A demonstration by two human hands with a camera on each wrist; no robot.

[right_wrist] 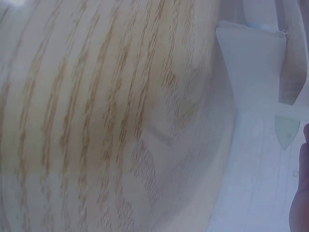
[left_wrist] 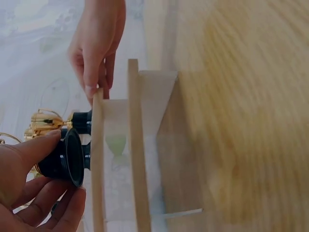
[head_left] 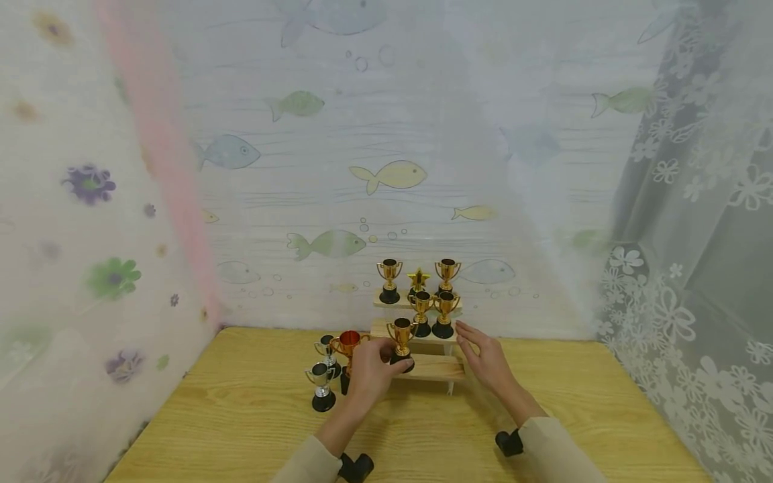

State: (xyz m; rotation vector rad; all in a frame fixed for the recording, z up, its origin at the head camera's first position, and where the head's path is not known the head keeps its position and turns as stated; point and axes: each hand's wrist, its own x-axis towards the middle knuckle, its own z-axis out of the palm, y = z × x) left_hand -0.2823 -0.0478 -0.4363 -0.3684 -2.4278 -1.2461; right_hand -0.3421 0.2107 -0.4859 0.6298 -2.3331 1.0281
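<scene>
My left hand [head_left: 371,369] grips a small gold trophy cup [head_left: 402,334] by its black base [left_wrist: 60,162], thumb on one side and fingers on the other. The cup is held above the lowest step of a wooden stepped rack [head_left: 431,367], in front of its middle step. At the right end of that middle step rests my right hand [head_left: 488,362], its fingers fairly straight and apparently touching the board's end. Two gold cups [head_left: 423,307] stand on the middle step near those fingers. Only a dark edge of the right hand [right_wrist: 300,193] shows in the right wrist view.
Two gold cups and a gold star trophy [head_left: 419,278] stand on the top step. Left of the rack, two silver cups [head_left: 321,384] and a reddish cup [head_left: 349,344], partly behind my left hand, stand on the wooden table [head_left: 241,402]. A fish-patterned curtain [head_left: 392,221] hangs behind.
</scene>
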